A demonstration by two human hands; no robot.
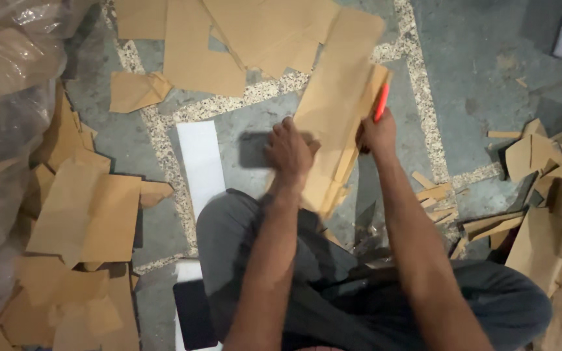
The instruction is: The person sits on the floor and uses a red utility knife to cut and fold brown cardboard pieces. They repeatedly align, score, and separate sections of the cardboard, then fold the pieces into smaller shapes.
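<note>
I sit on the floor with my legs folded in grey trousers [229, 227]. My left hand [289, 151] grips the left edge of a long brown cardboard stack [339, 97] that stands tilted in front of me. My right hand [377, 133] is closed around a thin red tool [381, 103], a pen or cutter, held against the stack's right edge. The lower end of the stack is blurred near my knee.
Brown cardboard pieces [79, 214] lie piled at the left, more pieces [229, 39] at the top and scraps [541, 188] at the right. A white strip [201, 162] lies on the grey floor. Clear plastic bags [1, 78] stand at the far left. A black flat object [193, 315] rests by my leg.
</note>
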